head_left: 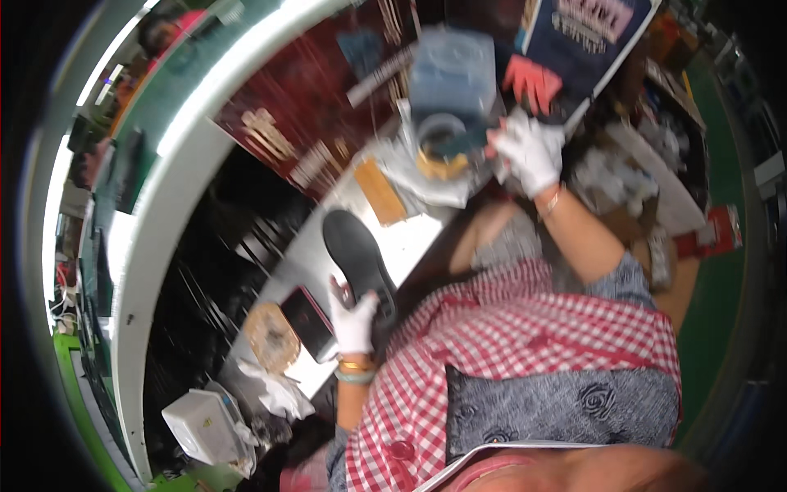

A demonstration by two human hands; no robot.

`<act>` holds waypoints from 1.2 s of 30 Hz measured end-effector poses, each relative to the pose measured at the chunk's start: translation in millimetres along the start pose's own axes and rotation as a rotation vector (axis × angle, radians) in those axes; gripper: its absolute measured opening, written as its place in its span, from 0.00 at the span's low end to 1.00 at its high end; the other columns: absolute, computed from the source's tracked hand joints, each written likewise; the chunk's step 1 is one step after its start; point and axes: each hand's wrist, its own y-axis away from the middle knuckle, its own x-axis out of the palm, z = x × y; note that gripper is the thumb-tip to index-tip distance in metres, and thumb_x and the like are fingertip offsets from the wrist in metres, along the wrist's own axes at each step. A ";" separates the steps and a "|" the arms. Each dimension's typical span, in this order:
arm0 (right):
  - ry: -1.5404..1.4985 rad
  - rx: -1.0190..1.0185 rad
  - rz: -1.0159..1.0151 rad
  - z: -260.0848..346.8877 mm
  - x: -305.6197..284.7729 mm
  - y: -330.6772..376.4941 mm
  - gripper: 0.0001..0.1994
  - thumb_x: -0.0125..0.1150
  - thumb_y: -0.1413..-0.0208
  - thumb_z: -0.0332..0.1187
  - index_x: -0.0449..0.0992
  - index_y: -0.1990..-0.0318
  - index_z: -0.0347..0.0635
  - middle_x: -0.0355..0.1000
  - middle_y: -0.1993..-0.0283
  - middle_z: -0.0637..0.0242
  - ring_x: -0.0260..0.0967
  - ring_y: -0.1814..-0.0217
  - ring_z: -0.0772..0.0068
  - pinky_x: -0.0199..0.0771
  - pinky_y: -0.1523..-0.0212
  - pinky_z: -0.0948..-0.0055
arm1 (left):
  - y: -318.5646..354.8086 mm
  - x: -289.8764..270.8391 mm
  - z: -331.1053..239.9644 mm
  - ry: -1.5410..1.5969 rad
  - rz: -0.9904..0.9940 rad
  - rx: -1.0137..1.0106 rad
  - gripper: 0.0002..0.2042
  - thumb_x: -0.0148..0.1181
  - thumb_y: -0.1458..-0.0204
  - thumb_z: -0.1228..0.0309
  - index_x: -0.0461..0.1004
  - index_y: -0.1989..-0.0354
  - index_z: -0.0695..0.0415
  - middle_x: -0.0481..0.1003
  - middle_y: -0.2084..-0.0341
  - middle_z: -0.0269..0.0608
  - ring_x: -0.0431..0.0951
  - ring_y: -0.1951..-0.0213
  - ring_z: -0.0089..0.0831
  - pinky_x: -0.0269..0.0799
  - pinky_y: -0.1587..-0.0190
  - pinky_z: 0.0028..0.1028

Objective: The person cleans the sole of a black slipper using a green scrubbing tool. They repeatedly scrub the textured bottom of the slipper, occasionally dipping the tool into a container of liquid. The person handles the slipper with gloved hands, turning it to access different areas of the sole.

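A black shoe sole (354, 242) lies on the bright metal worktop, its toe end pointing away from me. My left hand (354, 321), in a white glove with bare fingertips, grips the sole near its heel end. My right hand (531, 154), gloved the same way, is raised at the far right of the bench. Its fingers are drawn in at the end of a dark, blurred piece (461, 144), whose kind I cannot tell. That piece overlaps the view of a roll of tape (443, 166).
A phone (307, 321) and a round tan pad (273, 338) lie left of the sole. Beyond it are a tan block (379, 192), a clear plastic container (453, 70) and a coral glove (533, 83). An open carton (656, 176) stands right; a white box (203, 425) sits lower left.
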 end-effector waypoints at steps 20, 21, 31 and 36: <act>0.397 -0.314 0.225 20.7 43.2 -40.8 0.11 0.57 0.45 0.35 0.75 0.56 0.44 0.69 0.72 0.78 0.64 0.76 0.90 0.58 0.78 0.88 | 0.8 -4.2 31.9 1.067 0.356 -0.410 0.30 0.38 0.42 0.50 0.59 0.43 0.66 0.68 0.53 0.62 0.75 0.57 0.49 0.73 0.55 0.39; 0.331 -0.232 0.251 30.3 48.9 -34.7 0.09 0.58 0.47 0.32 0.75 0.60 0.37 0.72 0.66 0.69 0.66 0.69 0.84 0.67 0.69 0.82 | 1.9 -2.4 27.4 1.057 0.293 -0.417 0.30 0.39 0.42 0.50 0.59 0.43 0.66 0.68 0.52 0.62 0.74 0.57 0.48 0.73 0.54 0.39; 0.491 -0.408 0.082 10.9 42.2 -46.0 0.08 0.57 0.46 0.34 0.75 0.62 0.43 0.71 0.73 0.64 0.66 0.77 0.77 0.66 0.71 0.75 | 7.4 2.3 49.7 1.159 0.348 -0.480 0.23 0.41 0.40 0.56 0.60 0.42 0.59 0.69 0.51 0.55 0.71 0.50 0.43 0.69 0.49 0.39; 0.752 -0.680 0.079 -0.4 44.7 -49.9 0.06 0.53 0.44 0.30 0.73 0.61 0.40 0.69 0.72 0.69 0.64 0.76 0.84 0.67 0.77 0.80 | 3.9 -0.1 64.1 1.235 0.428 -0.476 0.22 0.40 0.39 0.57 0.60 0.43 0.59 0.68 0.50 0.54 0.71 0.50 0.42 0.69 0.49 0.37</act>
